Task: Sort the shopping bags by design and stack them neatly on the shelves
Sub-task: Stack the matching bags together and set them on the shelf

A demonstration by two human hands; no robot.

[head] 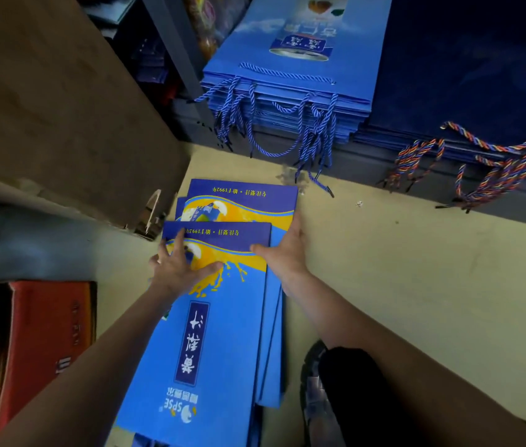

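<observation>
A bundle of flat blue shopping bags with an orange splash design (210,343) lies on the pale floor in front of me. My left hand (179,269) lies on the top bag with fingers spread over its left edge. My right hand (284,253) grips the bundle's right edge, thumb on top. More bags of the same design (248,201) lie beneath, shifted farther away. On the low shelf beyond sits a stack of light blue bags with blue cord handles (290,75). Right of it lies a stack of dark navy bags with multicoloured cords (468,91).
A large brown cardboard box (62,108) stands at the left. Red boxes (39,343) sit at the lower left. A shoe and dark trouser leg (329,391) are at the lower right. A grey shelf upright (178,53) rises behind the box.
</observation>
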